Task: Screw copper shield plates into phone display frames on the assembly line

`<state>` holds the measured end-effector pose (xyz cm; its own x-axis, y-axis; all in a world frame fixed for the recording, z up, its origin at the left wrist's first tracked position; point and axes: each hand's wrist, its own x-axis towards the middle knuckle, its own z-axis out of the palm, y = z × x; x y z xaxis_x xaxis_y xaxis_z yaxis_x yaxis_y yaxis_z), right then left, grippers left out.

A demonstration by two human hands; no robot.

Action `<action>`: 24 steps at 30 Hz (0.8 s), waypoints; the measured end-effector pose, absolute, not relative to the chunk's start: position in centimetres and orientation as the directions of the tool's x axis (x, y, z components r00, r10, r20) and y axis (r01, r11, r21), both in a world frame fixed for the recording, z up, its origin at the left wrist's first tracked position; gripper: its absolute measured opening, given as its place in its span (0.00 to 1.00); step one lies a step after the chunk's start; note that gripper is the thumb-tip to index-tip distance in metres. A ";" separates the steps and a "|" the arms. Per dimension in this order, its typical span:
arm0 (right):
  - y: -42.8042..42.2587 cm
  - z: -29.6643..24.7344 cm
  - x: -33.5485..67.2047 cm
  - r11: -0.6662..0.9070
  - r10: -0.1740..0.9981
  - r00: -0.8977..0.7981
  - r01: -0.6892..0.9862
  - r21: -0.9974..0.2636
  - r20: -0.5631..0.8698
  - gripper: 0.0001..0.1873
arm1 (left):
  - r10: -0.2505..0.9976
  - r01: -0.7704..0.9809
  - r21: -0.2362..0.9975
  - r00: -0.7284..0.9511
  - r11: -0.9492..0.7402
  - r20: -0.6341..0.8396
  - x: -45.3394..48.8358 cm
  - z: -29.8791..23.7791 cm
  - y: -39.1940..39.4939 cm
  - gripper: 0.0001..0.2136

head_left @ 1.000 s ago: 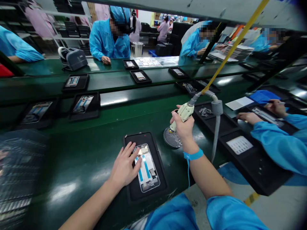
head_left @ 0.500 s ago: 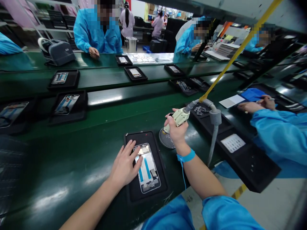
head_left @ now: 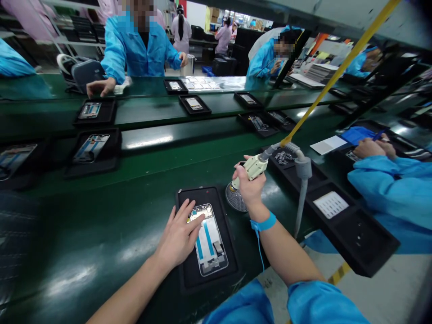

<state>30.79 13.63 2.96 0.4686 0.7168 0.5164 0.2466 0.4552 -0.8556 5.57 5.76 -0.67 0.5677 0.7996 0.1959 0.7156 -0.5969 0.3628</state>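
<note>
An opened phone with two blue strips lies in a black tray in front of me. My left hand rests over the phone's left edge with fingers spread. Its index finger reaches onto the circuit board at the phone's top end. My right hand is wrapped around a cream electric screwdriver, tilted with its lower end down at a round grey dish with a dotted surface. Whether the bit touches anything in the dish is hidden. A blue wrist strap circles my right wrist.
A yellow cord and a grey cable run from the screwdriver. Right of it stands a long black parts tray with a white card of small pieces. More phone trays lie beyond. A co-worker's hands are at the right.
My left index finger has shifted right across the board, uncovering a yellow spot. The screwdriver stays over the dish. The co-worker opposite has reached a hand to a tray at the far left.
</note>
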 end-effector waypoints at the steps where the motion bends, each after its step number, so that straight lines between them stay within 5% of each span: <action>1: 13.6 2.9 30.8 0.452 0.716 0.470 0.252 -0.856 0.516 0.18 | 0.802 0.717 0.364 0.566 -0.594 0.192 5.6 -0.6 5.8 0.17; 11: 13.8 2.7 30.9 0.429 0.701 0.509 0.258 -0.865 0.500 0.19 | 0.809 0.706 0.403 0.548 -0.583 0.211 5.7 -1.2 5.7 0.17; 16: 12.3 6.0 29.0 0.558 0.657 0.549 0.106 -0.823 0.517 0.17 | 0.831 0.705 0.450 0.517 -0.549 0.204 6.2 -0.9 5.4 0.16; 24: 9.4 6.1 21.5 0.522 0.839 0.245 -0.109 -0.846 0.486 0.16 | 0.846 0.698 0.499 0.509 -0.513 0.158 6.2 -0.1 4.5 0.18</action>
<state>21.47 9.36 6.11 0.2451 0.8391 0.4856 -0.1092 0.5216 -0.8462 6.23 4.46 -0.10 0.5090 0.8461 0.1581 0.6983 -0.5133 0.4989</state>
